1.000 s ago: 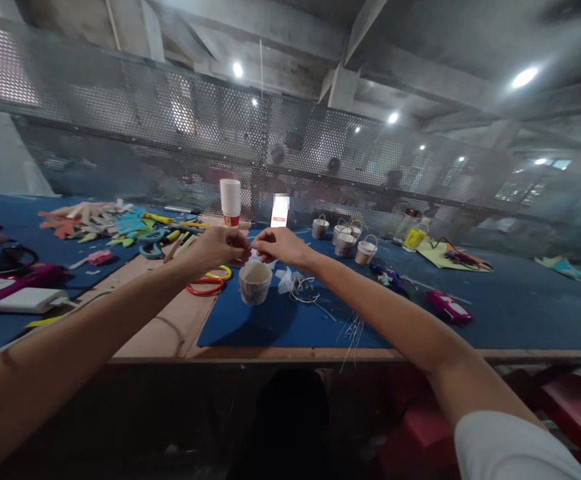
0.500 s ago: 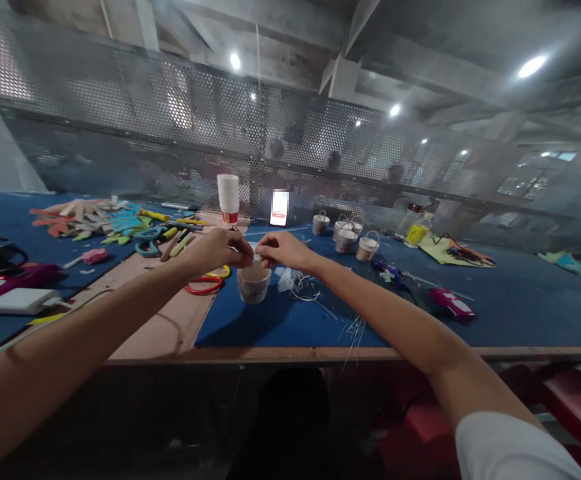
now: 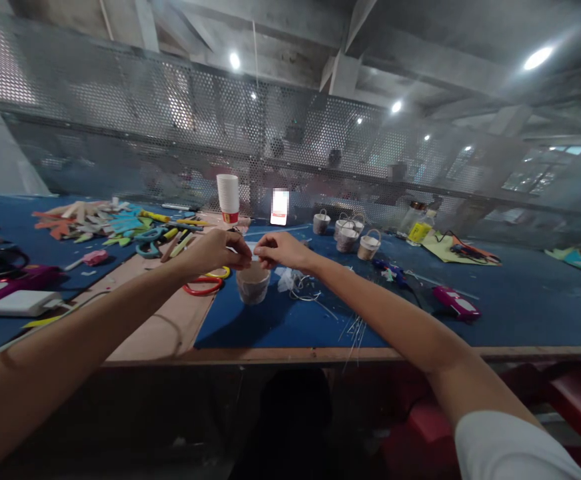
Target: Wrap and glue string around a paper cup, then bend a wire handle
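Note:
My left hand [image 3: 218,249] and my right hand [image 3: 281,251] meet fingertip to fingertip just above a small woven cup [image 3: 252,285] that stands on the blue mat [image 3: 270,320]. Both hands pinch a thin pale strip [image 3: 250,251] stretched between them over the cup's mouth. The fingers of each hand are closed. Loose pale strands [image 3: 353,330] lie on the mat to the right of the cup.
Red and yellow rings [image 3: 203,287] lie left of the cup. A stack of paper cups [image 3: 228,197], a lit phone [image 3: 279,207] and several small baskets [image 3: 349,237] stand farther back. Scissors and coloured cut-outs [image 3: 115,225] crowd the left; a charger [image 3: 18,302] lies near the edge.
Both hands have sunk slightly toward the cup's mouth while keeping their pinch. The view has shifted a little.

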### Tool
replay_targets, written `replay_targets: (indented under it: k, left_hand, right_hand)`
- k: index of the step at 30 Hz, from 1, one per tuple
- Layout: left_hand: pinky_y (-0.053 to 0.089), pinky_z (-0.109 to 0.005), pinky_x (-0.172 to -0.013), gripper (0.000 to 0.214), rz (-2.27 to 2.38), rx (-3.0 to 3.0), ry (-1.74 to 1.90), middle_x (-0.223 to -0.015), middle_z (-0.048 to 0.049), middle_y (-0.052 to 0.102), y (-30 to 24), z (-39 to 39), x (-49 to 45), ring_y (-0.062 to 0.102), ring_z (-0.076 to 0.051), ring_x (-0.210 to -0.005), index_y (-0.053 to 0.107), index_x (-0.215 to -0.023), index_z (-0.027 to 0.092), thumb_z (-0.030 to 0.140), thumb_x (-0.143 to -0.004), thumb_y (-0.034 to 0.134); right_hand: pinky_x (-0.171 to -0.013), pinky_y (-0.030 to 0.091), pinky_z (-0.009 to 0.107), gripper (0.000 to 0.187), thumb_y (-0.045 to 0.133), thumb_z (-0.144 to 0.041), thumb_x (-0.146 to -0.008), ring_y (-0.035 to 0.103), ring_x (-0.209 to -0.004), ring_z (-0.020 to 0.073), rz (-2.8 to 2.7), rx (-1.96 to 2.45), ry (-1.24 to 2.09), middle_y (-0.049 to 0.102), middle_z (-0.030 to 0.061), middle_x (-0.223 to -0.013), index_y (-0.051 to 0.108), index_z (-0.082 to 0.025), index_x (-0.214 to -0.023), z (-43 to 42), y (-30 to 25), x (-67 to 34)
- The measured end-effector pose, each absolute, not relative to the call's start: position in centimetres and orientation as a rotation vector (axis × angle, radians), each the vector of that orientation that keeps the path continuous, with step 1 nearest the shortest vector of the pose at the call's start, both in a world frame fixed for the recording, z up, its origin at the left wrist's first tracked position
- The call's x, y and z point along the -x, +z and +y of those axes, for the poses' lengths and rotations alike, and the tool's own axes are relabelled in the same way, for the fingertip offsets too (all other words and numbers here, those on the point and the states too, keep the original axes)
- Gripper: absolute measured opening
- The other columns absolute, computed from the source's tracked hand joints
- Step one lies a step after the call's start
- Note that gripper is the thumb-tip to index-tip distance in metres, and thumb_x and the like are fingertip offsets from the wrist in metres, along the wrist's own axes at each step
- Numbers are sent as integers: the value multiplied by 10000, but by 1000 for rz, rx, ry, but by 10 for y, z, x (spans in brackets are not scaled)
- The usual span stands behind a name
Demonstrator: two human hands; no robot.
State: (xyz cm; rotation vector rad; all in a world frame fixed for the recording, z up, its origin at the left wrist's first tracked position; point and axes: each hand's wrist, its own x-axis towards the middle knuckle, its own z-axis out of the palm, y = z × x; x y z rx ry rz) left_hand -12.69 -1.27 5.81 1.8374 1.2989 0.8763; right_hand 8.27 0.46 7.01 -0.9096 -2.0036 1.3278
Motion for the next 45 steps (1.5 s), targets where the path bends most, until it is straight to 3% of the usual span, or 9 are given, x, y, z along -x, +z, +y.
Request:
replay_targets:
  k: [17, 32, 45]
  left_hand:
    - [536, -224, -570, 98, 1491, -1994, 881, -648, 16, 758, 71, -23, 124, 714, -201, -663, 756, -673, 226, 204, -605, 690]
    - [579, -265, -659, 176, 1385, -1988, 838, -769, -21, 786, 66, -15, 130, 738, -221, -747, 764, -792, 224, 271, -630, 717]
    - [546, -247, -605, 133, 1431, -2019, 871, -693, -5, 763, 66, -20, 126, 705, -204, -668, 760, -710, 232, 204, -595, 699]
  right_hand:
    - [-601, 552, 220, 104, 626, -153, -913, 650, -593, 102, -2041, 908, 1338, 656, 14, -683, 627, -137, -811, 9, 71, -81]
    - [-567, 542, 189, 113, 609, -160, -929, 650, -590, 96, -2092, 921, 1311, 659, 18, -706, 610, -148, -816, 9, 72, -82]
    - [-508, 507, 192, 147, 605, -213, -941, 641, -556, 95, -2163, 949, 1204, 728, 62, -807, 609, -151, -807, 5, 78, -81]
